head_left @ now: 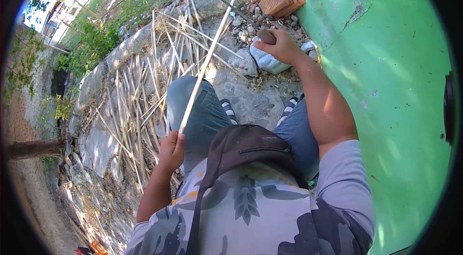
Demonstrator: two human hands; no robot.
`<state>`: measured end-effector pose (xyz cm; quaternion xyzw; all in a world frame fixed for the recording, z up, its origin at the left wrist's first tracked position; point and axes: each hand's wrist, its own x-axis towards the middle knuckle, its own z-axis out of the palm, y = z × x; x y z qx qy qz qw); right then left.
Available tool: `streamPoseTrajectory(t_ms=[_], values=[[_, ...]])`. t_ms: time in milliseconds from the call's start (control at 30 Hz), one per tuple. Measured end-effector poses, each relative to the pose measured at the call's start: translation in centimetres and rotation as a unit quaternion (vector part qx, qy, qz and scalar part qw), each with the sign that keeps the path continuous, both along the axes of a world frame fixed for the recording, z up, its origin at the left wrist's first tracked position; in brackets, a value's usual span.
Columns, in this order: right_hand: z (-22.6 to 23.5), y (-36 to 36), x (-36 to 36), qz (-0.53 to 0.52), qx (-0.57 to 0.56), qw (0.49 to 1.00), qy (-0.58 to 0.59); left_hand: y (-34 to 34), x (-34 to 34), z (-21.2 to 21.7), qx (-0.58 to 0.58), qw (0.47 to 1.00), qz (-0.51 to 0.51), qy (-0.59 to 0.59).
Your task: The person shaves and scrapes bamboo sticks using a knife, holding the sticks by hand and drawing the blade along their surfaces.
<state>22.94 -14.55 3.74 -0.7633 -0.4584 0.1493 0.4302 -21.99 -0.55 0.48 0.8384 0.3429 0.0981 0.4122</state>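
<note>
My left hand is closed around the lower end of a long pale wooden or bamboo stick, which slants up and away past my left knee to the far edge of the view. Farther off to the right, my right hand grips the brown handle of a long knife. Its thin dark blade points to the upper left and crosses the stick in the picture; whether the two touch I cannot tell. Many similar pale sticks lie scattered on the ground to my left.
Beyond my right hand are stacked reddish tiles, rubble, and a white sack. A green surface runs along my right side. A stone edge borders the ground at left, with plants beyond. A black bag rests on my lap.
</note>
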Motion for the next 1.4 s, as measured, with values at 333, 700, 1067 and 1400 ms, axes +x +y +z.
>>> streamPoseTrajectory(t_ms=[333,700,1067,1400], values=[[2.6,1.6,-4.4,-0.011,0.084,0.996,-0.036,-0.7,1.2,0.8,0.003,0.999,0.013,0.044],[2.9,1.3,-5.8,0.030,0.017,0.997,-0.068,-2.5,1.2,0.6,-0.073,0.997,-0.005,-0.020],[1.3,1.4,-6.6,0.100,-0.076,0.965,-0.229,-2.7,2.0,0.6,-0.082,0.996,0.034,0.018],[-0.1,1.7,-4.5,0.100,-0.112,0.955,-0.256,-1.8,1.6,-0.2,-0.066,0.997,0.016,0.031]])
